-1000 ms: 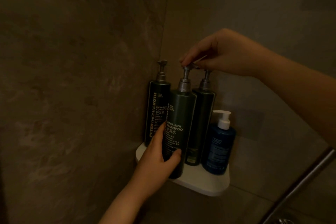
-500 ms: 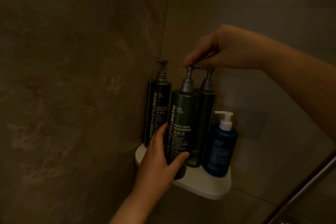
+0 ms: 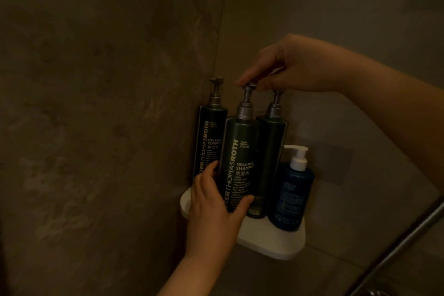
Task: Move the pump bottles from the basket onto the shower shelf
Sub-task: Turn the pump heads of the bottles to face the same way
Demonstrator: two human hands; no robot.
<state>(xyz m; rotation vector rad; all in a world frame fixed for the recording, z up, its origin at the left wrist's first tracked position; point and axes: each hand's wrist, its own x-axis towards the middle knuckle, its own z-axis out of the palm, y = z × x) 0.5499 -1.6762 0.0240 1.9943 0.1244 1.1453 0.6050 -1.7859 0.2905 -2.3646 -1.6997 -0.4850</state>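
A white corner shower shelf [image 3: 269, 240] carries three tall dark green pump bottles and a short blue one. The shampoo bottle [image 3: 240, 158] stands in front, between the conditioner bottle [image 3: 210, 137] on the left and a third green bottle [image 3: 271, 156] on the right. My left hand [image 3: 213, 214] wraps the lower body of the shampoo bottle. My right hand [image 3: 295, 67] pinches its pump head from above. The blue bottle [image 3: 292, 194] with a white pump stands at the shelf's right end. No basket is in view.
Dark stone walls meet in the corner behind the shelf. A metal rail [image 3: 396, 245] runs diagonally at the lower right. The light is dim.
The shampoo bottle has moved back and a little right onto the shelf, and now stands closer to upright. Both hands have stayed on it.
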